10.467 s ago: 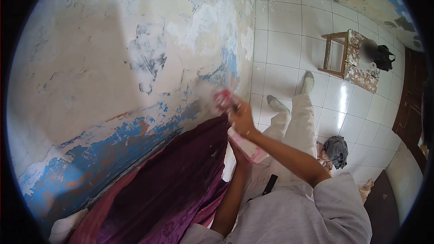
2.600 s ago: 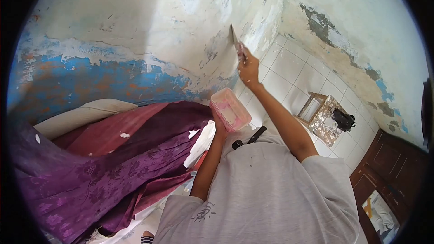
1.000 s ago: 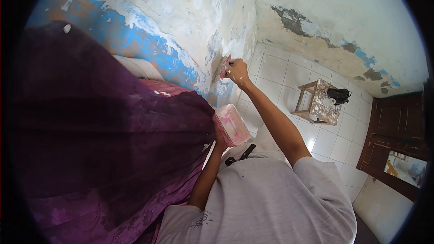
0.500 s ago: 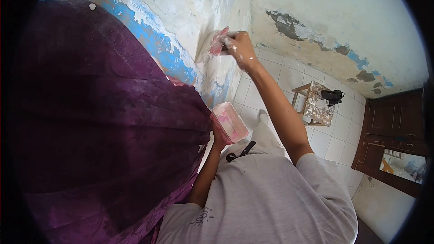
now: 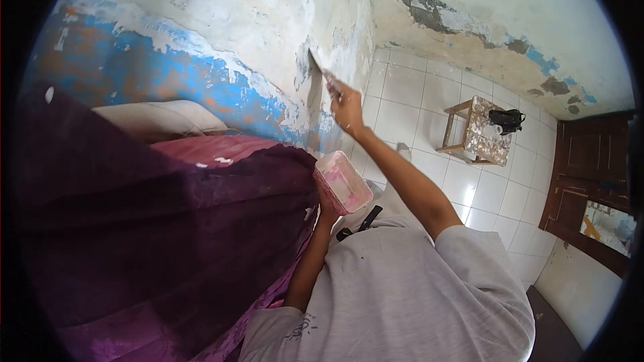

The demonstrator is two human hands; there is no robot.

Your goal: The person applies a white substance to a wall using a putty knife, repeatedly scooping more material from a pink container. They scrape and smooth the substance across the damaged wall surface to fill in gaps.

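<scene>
My right hand [image 5: 347, 107] is closed around the handle of a putty knife [image 5: 325, 74]. The blade's edge is against, or very close to, the patchy white wall [image 5: 268, 20], where flaking blue paint shows lower down. White smears mark the fingers and the tool. Near my waist, my left hand [image 5: 326, 206] grips a pinkish plastic tub [image 5: 343, 184] by its side and underside. White and pink residue coats the tub's inside, which tilts toward me. Some of the left fingers are hidden behind the tub.
A dark purple cloth [image 5: 168, 228] covers something bulky at my left, with a pale cushion-like shape [image 5: 161, 119] behind it. A paint-spattered stool [image 5: 486, 131] bearing a black item [image 5: 506, 121] stands on the white-tiled floor [image 5: 416, 87]. Brown wooden furniture [image 5: 590, 174] is at right.
My right hand has moved down and turned, so the putty knife now shows nearly edge-on. The view has shifted, revealing more blue wall and the pale cushion-like shape. My left hand still holds the tub.
</scene>
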